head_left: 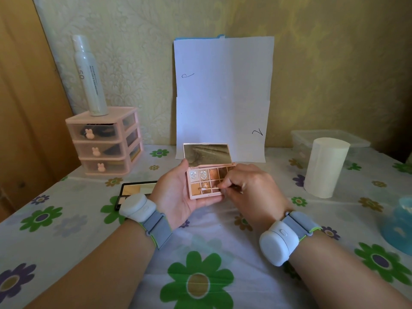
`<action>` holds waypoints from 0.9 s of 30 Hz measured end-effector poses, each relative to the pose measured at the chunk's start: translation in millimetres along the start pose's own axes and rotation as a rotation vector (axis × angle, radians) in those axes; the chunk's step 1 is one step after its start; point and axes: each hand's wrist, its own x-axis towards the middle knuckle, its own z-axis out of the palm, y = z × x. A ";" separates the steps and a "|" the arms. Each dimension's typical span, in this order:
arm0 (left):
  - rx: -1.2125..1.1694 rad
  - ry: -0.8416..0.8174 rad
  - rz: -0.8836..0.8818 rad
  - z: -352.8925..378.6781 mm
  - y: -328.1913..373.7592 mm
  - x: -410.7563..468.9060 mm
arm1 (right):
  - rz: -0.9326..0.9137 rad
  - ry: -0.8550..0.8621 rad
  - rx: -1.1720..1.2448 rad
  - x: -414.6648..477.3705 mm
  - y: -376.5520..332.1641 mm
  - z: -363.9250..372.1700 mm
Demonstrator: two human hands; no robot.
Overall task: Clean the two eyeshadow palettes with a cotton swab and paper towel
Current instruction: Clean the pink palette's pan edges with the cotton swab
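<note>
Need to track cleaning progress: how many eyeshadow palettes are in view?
2. The pink palette is held open in the left hand; the black palette lies open on the tablecloth behind the left wrist, partly hidden.

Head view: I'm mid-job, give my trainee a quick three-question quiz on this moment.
1. True or false: the left hand holds the open pink palette.
2. The right hand: A) pinches the cotton swab, B) hangs idle, C) is out of view.
3. Fill in: the black palette lies on the ____.
Key: 1 true; 2 A; 3 table.
</note>
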 end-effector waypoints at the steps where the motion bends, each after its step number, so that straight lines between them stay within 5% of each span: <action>1: 0.001 -0.002 0.002 -0.2 0.0 0.1 | -0.003 -0.011 -0.002 -0.2 0.1 -0.4; 5: -0.003 0.001 0.015 -1.9 0.5 0.5 | -0.015 -0.053 0.008 -0.3 0.6 -4.4; 13: 0.048 -0.036 -0.024 0.0 -1.3 -2.5 | 0.124 0.155 -0.023 -1.1 7.3 -9.7; 27: 0.070 -0.027 -0.018 -0.1 -0.7 -3.3 | 0.093 0.140 -0.042 -0.2 9.1 -9.4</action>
